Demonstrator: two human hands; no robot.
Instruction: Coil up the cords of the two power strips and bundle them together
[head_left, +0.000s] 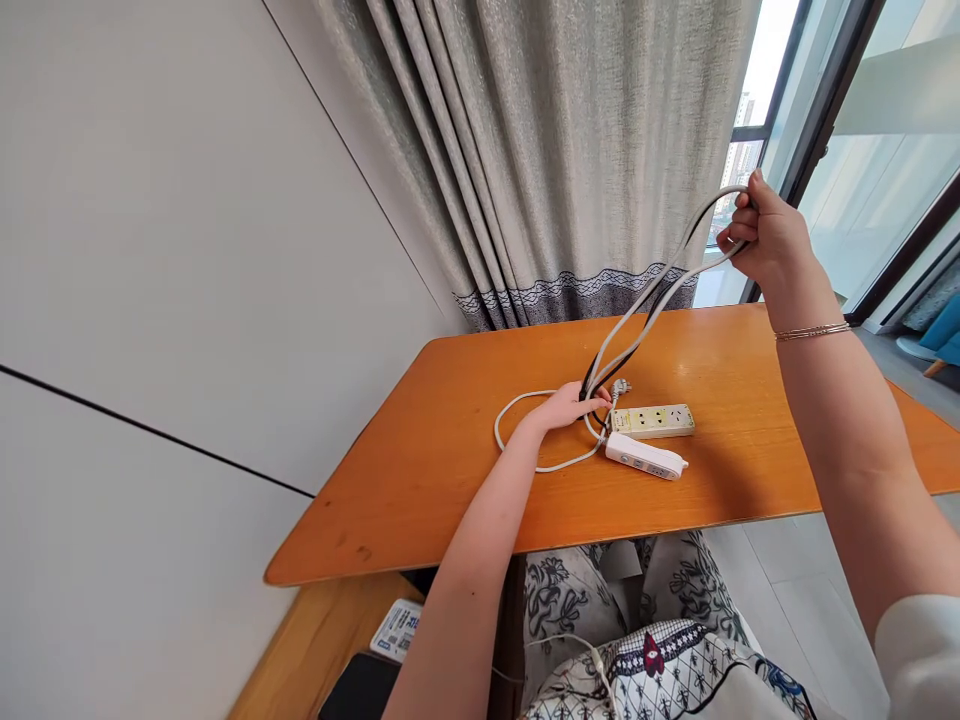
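Note:
My right hand (766, 228) is raised above the far right part of the table, closed round the top of a loop of white and black power cords (631, 325). Low over the tabletop, my left hand (568, 406) grips the lower end of the same bundle. Just right of it lies a cream power strip (652, 420) with several sockets. A white power strip (645, 456) sits in front of that one, slightly askew. The white plug (620, 388) rests behind my left fingertips. One white cord loop (498, 425) spreads on the wood to the left.
The orange-brown wooden table (405, 480) has its left end near a pale wall panel (187, 250). Grey curtains (570, 150) hang behind it, with a window at the right. Below the left edge are a dark flat object (360, 688) and a white printed box (396, 630).

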